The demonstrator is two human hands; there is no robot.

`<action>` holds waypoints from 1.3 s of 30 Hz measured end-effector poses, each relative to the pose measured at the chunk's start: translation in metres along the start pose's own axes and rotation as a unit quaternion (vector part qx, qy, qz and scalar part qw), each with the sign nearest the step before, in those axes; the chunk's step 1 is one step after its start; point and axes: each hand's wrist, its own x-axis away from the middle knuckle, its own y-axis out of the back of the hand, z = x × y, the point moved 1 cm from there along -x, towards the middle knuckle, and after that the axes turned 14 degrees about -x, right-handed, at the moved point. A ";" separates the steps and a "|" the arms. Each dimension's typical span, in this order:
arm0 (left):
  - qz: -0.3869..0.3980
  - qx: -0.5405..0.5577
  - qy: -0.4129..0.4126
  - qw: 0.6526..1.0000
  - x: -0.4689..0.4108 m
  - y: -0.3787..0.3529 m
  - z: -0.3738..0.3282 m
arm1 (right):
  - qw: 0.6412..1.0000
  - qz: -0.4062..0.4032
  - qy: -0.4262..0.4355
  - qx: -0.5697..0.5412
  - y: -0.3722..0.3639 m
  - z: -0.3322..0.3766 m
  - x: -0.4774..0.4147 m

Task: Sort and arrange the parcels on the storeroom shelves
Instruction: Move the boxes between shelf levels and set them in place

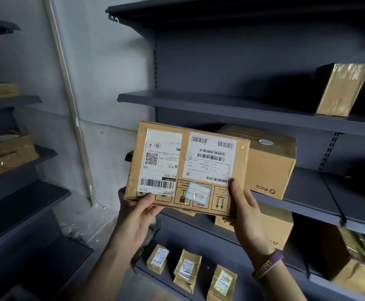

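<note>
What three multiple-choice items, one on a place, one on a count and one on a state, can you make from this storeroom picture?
1. Where does the PICO box stand?
A. on the top shelf
B. on a shelf, just behind the labelled parcel
C. on the floor

2. How many small parcels stand in a row on the low shelf?
A. one
B. three
C. five

3. How is the labelled parcel held?
A. by both hands
B. by one hand only
C. not held, it lies on a shelf

Answers: 1 B, the box shows behind the parcel's right side. 2 B, three stand side by side. 3 A, the left hand and the right hand grip its lower corners.
</note>
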 end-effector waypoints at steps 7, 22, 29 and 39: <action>0.066 -0.167 0.144 0.973 -0.013 0.007 -0.025 | 1.000 -0.006 -0.014 0.023 0.027 0.005 0.005; 0.170 -0.213 0.226 0.935 -0.005 -0.038 0.044 | 0.970 -0.241 0.030 0.017 0.075 0.003 0.097; 0.324 -0.234 0.299 0.867 0.025 -0.132 0.099 | 0.914 -0.389 0.104 0.052 0.124 0.042 0.186; 0.526 -0.234 0.277 0.769 0.133 -0.338 0.171 | 0.791 -0.568 0.211 0.088 0.218 0.133 0.342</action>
